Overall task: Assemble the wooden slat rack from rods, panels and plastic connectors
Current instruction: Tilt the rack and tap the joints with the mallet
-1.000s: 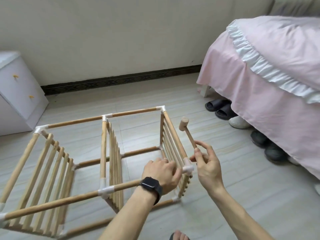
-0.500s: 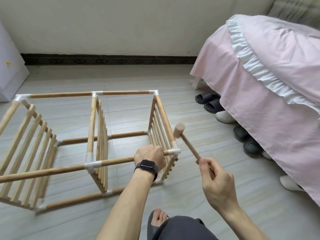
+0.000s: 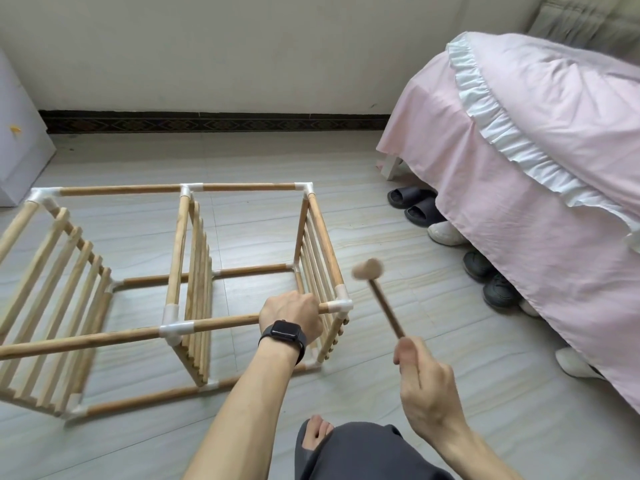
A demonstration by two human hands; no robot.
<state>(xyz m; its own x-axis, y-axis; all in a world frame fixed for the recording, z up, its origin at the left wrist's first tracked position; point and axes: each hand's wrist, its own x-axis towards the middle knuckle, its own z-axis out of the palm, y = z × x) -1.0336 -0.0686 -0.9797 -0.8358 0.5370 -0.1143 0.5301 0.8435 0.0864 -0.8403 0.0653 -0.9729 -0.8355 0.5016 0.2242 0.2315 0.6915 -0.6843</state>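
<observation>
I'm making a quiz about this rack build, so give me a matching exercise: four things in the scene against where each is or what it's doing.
Things:
1. left hand
2. right hand
3. mallet head
4. dark slippers

Places or states:
A. on the floor at the edge of the pink bed cover
B. grips the near top rod
C. blurred, in the air right of the corner connector
D. holds the mallet handle

Pairs: 1-B, 2-D, 3-C, 4-A
</observation>
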